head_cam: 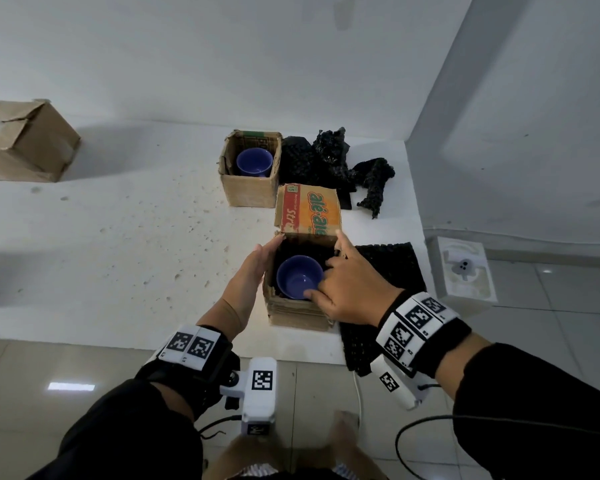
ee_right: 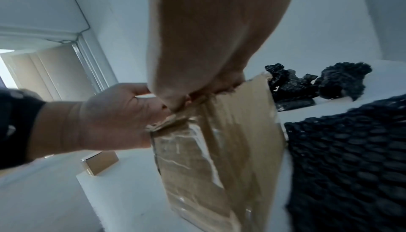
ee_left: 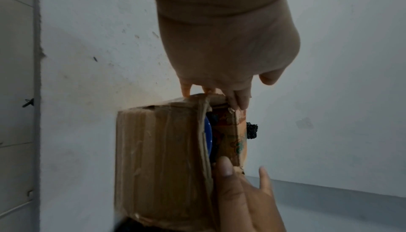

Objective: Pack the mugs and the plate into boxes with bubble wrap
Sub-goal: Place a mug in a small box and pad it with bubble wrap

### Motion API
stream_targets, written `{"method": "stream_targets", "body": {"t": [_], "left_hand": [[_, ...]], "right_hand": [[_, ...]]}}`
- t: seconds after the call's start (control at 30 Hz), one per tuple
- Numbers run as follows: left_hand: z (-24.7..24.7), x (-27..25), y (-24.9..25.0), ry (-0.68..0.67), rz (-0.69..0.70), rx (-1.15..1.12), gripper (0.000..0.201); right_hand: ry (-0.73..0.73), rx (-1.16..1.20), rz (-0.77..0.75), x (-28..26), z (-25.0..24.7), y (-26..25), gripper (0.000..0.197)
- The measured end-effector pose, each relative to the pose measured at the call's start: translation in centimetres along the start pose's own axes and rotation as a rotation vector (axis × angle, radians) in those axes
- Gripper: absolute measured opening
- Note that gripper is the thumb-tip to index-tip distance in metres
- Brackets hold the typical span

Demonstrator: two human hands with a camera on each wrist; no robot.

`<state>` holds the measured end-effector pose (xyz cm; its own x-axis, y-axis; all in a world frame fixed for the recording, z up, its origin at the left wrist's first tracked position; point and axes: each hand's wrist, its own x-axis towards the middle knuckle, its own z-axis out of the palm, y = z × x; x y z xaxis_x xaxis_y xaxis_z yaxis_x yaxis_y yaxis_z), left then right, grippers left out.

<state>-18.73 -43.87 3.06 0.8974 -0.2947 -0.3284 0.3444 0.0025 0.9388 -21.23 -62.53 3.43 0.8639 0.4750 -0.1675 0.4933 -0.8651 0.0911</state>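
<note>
A blue mug [head_cam: 297,280] stands in the near cardboard box [head_cam: 297,315], which is lined with black bubble wrap and has its orange printed flap [head_cam: 309,209] up. My left hand [head_cam: 253,268] presses flat, fingers straight, against the box's left side. My right hand [head_cam: 347,285] reaches in over the right edge, thumb on the mug's rim and middle fingers curled down beside it, index finger touching the flap. A second blue mug [head_cam: 254,161] sits in the far open box [head_cam: 248,188]. In the left wrist view, the mug [ee_left: 207,131] shows as a blue sliver.
Crumpled black bubble wrap [head_cam: 333,161] lies behind the boxes, and a flat black sheet [head_cam: 399,268] hangs over the white table's [head_cam: 136,237] right front corner. A closed cardboard box [head_cam: 25,140] stands far left. A white device [head_cam: 465,268] sits on the tiled floor.
</note>
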Motion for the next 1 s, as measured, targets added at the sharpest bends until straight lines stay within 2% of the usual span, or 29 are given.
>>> {"method": "stream_targets", "body": {"t": [0.07, 0.1, 0.17, 0.23, 0.3, 0.33, 0.43, 0.5, 0.63, 0.77, 0.83, 0.9, 1.0], "left_hand": [[0.6, 0.2, 0.0, 0.021, 0.063, 0.064, 0.038], [1.0, 0.3, -0.1, 0.077, 0.090, 0.140, 0.036], [1.9, 0.0, -0.3, 0.231, 0.250, 0.352, 0.032], [3.8, -1.4, 0.0, 0.304, 0.474, 0.473, 0.023], [6.8, -3.0, 0.7, 0.209, 0.603, 0.462, 0.014], [8.1, -3.4, 0.6, 0.124, 0.607, 0.454, 0.014], [11.6, -3.6, -1.3, -0.094, 0.469, 0.467, 0.019], [13.3, -3.2, -3.1, -0.125, 0.328, 0.533, 0.028], [15.4, -1.5, -6.4, -0.037, 0.038, 0.703, 0.054], [16.8, 0.1, -8.3, 0.107, -0.228, 0.729, 0.074], [17.5, 0.3, -8.9, 0.146, -0.266, 0.814, 0.083], [18.2, 0.3, -9.1, 0.182, -0.243, 0.867, 0.089], [18.5, 0.6, -8.6, 0.210, -0.286, 0.784, 0.091]], "right_hand": [[0.204, 0.080, 0.034, -1.3, 0.2, 1.0, 0.057], [0.322, 0.137, 0.064, -2.1, 0.3, 1.7, 0.046], [0.485, 0.243, 0.181, -3.5, 0.7, 3.2, 0.028], [0.520, 0.314, 0.331, -4.7, 1.6, 5.0, 0.020], [0.457, 0.380, 0.468, -5.7, 3.2, 6.7, 0.023], [0.405, 0.435, 0.526, -6.2, 4.1, 7.5, 0.026], [0.242, 0.603, 0.711, -7.8, 6.5, 9.0, 0.031], [0.130, 0.684, 0.802, -8.7, 7.8, 9.3, 0.040], [0.006, 0.850, 0.902, -9.5, 9.5, 9.8, 0.051], [-0.004, 0.945, 0.994, -9.5, 10.1, 10.3, 0.061], [0.001, 0.983, 1.027, -9.4, 10.1, 10.4, 0.054], [-0.019, 1.008, 1.025, -9.3, 10.1, 10.4, 0.040], [-0.050, 1.067, 1.000, -9.2, 10.8, 10.4, 0.025]]}}
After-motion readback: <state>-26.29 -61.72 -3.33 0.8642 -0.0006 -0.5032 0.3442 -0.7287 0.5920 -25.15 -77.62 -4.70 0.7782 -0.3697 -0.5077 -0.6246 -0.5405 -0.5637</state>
